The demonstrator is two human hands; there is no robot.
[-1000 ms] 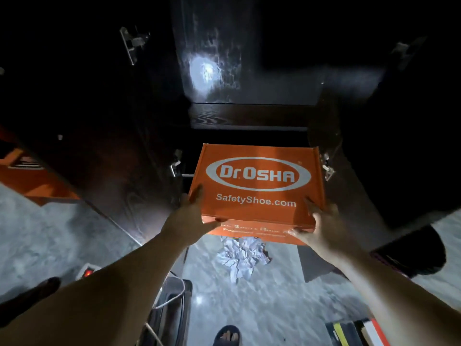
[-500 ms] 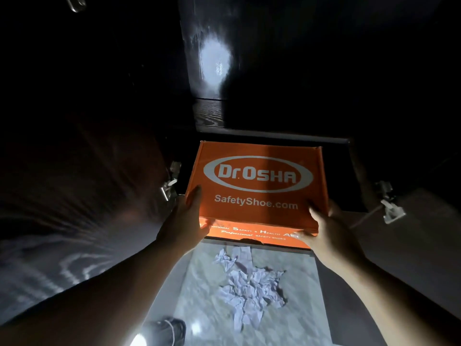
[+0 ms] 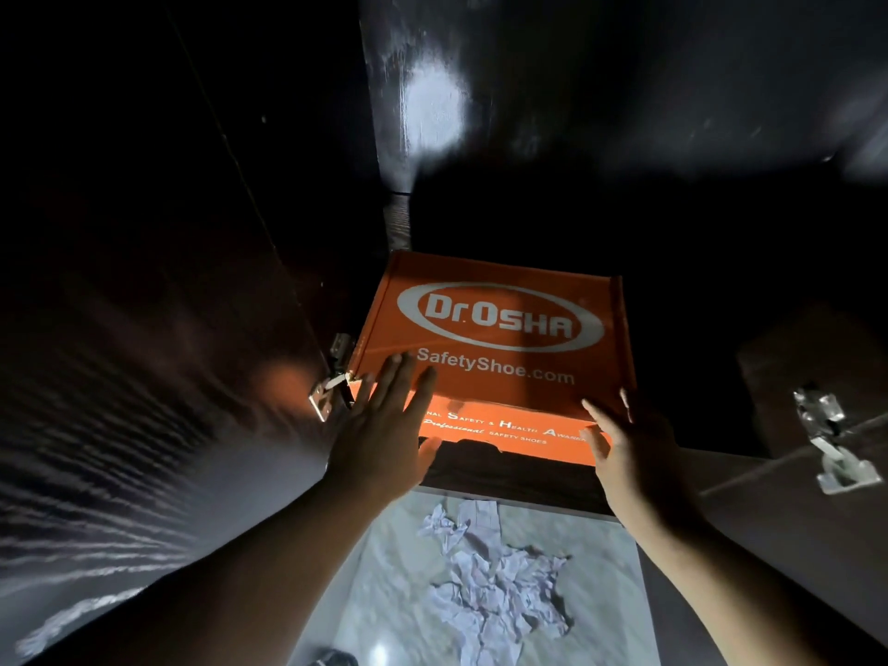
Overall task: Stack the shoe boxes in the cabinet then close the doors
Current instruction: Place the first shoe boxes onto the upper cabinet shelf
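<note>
Box, orange, sits on the dark cabinet floor at its front edge. Left hand lies flat, fingers straight, on the box's near left corner; right hand, released, touches its right corner.

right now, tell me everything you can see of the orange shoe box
The orange shoe box looks like cardboard, lid shut, with a white oval "Dr.OSHA" logo and "SafetyShoe.com" on top and smaller white print along its near side. It lies flat on the dark wood cabinet shelf, near edge at the shelf's front. The left hand lies with straight fingers over its near left corner; the right hand, fingers spread, is at its near right corner.
</note>
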